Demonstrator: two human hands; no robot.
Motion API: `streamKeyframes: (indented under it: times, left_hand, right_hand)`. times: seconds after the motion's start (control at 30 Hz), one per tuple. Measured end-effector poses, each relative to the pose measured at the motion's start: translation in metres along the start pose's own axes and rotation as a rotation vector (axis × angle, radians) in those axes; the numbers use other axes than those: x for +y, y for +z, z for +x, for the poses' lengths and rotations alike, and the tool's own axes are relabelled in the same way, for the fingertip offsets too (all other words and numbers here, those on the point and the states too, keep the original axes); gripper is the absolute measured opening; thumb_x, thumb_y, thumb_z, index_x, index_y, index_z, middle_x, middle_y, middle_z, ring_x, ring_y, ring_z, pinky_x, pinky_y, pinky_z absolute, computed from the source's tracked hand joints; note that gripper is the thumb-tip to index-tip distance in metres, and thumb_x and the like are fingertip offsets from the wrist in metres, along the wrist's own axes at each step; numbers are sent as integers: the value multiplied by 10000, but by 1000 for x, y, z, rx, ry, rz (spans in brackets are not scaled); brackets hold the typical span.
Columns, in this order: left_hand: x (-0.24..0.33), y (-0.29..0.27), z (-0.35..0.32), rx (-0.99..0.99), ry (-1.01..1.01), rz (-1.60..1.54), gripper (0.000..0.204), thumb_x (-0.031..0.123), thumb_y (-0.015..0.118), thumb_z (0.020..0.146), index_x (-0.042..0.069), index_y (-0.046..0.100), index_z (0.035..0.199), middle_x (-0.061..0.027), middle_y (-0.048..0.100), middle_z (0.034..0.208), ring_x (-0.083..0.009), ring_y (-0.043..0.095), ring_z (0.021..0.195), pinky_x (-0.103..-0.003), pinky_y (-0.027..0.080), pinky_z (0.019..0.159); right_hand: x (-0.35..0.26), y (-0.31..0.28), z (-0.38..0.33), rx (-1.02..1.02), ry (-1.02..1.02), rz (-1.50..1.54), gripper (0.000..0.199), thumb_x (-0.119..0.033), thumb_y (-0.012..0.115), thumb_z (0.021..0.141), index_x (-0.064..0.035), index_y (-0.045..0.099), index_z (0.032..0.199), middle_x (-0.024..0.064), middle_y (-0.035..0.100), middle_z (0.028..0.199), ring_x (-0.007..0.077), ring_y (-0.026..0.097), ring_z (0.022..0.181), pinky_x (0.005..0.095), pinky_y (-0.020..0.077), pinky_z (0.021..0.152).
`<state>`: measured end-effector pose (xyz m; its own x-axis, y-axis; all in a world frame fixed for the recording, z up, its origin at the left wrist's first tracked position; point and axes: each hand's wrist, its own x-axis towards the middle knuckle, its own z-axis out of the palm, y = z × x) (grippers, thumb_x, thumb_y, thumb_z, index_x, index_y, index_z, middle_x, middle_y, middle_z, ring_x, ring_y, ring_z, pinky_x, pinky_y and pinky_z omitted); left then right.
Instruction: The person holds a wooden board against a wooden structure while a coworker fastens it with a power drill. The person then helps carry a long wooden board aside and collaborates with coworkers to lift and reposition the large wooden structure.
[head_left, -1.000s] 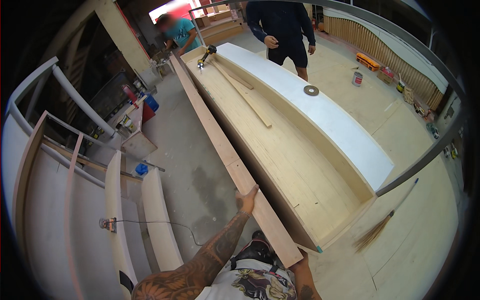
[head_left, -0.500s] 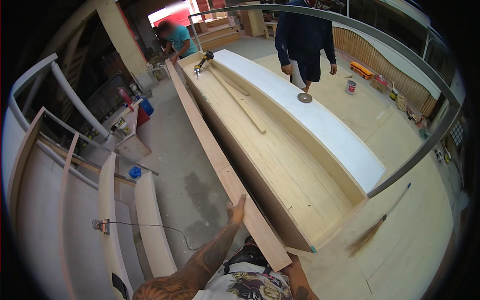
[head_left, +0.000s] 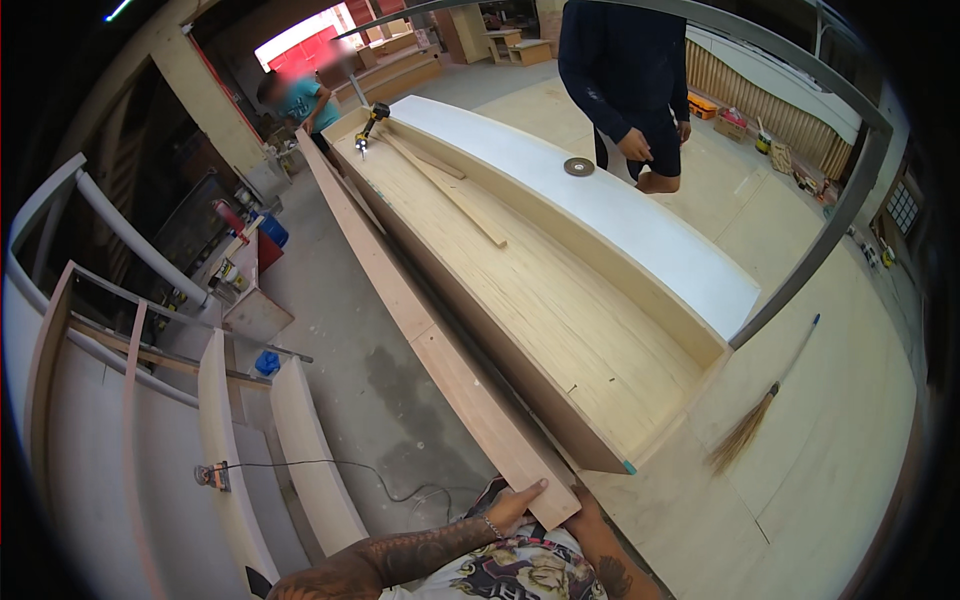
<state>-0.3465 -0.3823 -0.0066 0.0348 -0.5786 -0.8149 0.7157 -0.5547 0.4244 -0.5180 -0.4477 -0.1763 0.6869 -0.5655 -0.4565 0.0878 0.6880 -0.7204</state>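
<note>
A long wooden board [head_left: 440,365] slopes away from my body, beside the left side of a long shallow plywood box [head_left: 530,370]. My left hand [head_left: 513,507] grips its left edge near the close end, with the thumb on top. At the right corner of that end is my right hand [head_left: 585,508], closed on the board, its fingers partly hidden beneath. A person in a turquoise shirt [head_left: 303,103] is at the board's far end. Inside the box lie a cordless drill [head_left: 374,122], thin wooden strips [head_left: 455,202] and two small screws [head_left: 574,388].
A white curved panel [head_left: 640,235] along the box's right bears a round disc [head_left: 579,167]. Beyond it stands a person in dark clothes [head_left: 622,85]. A broom [head_left: 745,432] lies at right. At left are curved panels [head_left: 310,450] and a corded sander [head_left: 212,476].
My left hand has moved along the board toward its near end, closer to my right hand. The person in dark clothes has shifted and bent an arm. The whole view has turned slightly.
</note>
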Motion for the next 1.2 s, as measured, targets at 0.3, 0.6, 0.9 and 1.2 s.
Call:
streamKeyframes:
  times: [0.3,0.6,0.9,1.2]
  left_hand:
    - [-1,-5,-10,-56,-97,57,541,365,712,836,83,518,1254,-60,599,1173,-190,572,1100,-415,486,917]
    - [3,-5,1,-43,-102,120,524,356,727,823,52,545,1209,-64,618,1131,-181,610,1036,-403,528,876]
    - [15,15,1,-107,-59,164,495,310,704,848,25,526,1212,-101,605,1141,-219,614,1039,-402,552,862]
    - [11,1,0,-106,1,109,485,281,696,856,-2,518,1207,-123,599,1144,-243,615,1040,-408,560,849]
  right_hand:
    - [-44,46,-24,-64,-48,-479,408,-246,412,950,-6,424,1280,219,500,1281,363,495,1184,510,373,1029]
    - [-12,24,5,67,219,398,411,-221,387,955,4,420,1298,208,523,1264,346,513,1169,458,396,1026]
    - [4,-15,12,-155,-13,74,403,-300,584,861,-114,577,1219,103,632,1177,211,599,1087,304,458,950]
    - [-77,55,-19,-32,88,-1116,383,-154,560,879,-15,531,1234,145,614,1198,217,593,1087,305,459,933]
